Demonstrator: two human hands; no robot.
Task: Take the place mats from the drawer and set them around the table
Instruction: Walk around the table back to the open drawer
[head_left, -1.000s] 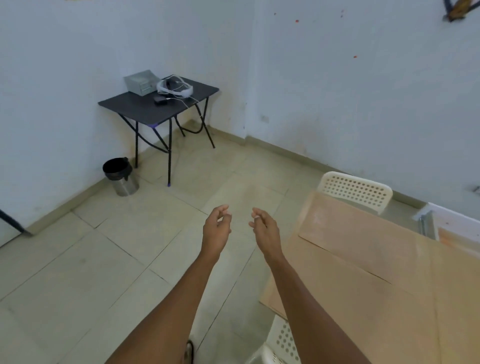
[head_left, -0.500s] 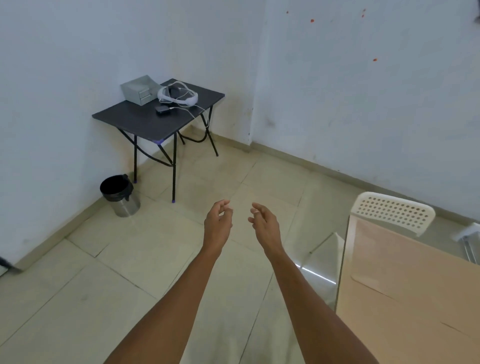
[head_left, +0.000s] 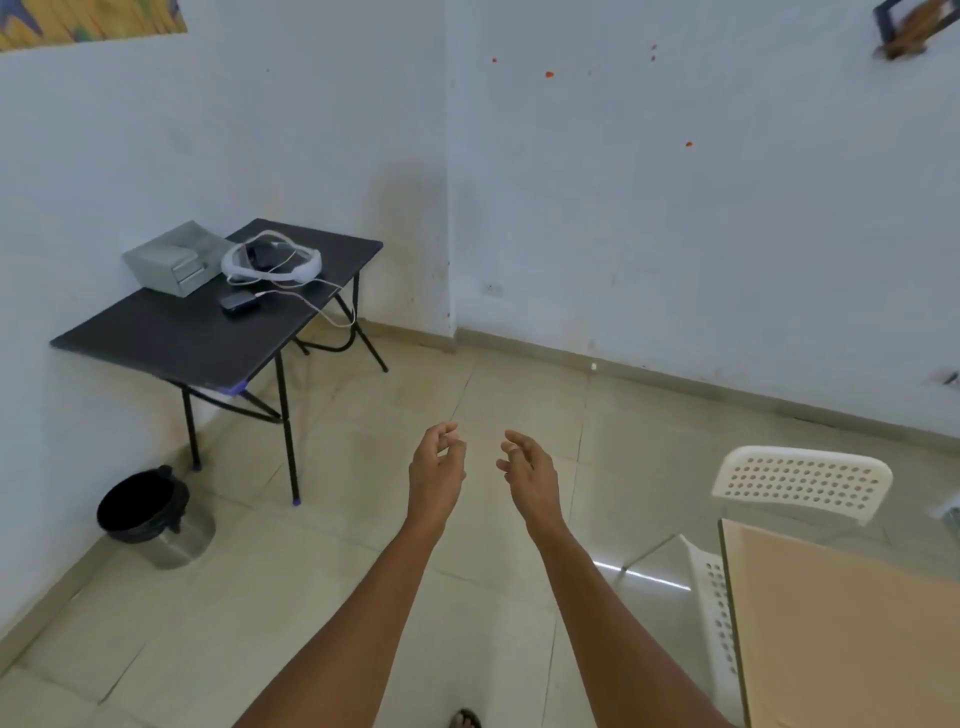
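My left hand (head_left: 435, 470) and my right hand (head_left: 529, 475) are stretched out in front of me over the tiled floor, side by side, fingers loosely curled and holding nothing. A small grey drawer box (head_left: 171, 258) stands on the black folding table (head_left: 182, 338) at the left wall, well ahead and left of both hands. The light wooden table (head_left: 852, 639) fills the lower right corner. No place mat is in sight.
A white headset with cables (head_left: 270, 262) and a small black device (head_left: 240, 302) lie on the black table. A black-lined metal bin (head_left: 153, 519) stands beneath it. Two white perforated chairs (head_left: 802, 480) stand by the wooden table. Open tiled floor lies ahead.
The view has swung left and moved nearer the black table, so the wooden table has slid off toward the right edge. Both hands keep the same empty, loosely curled pose.
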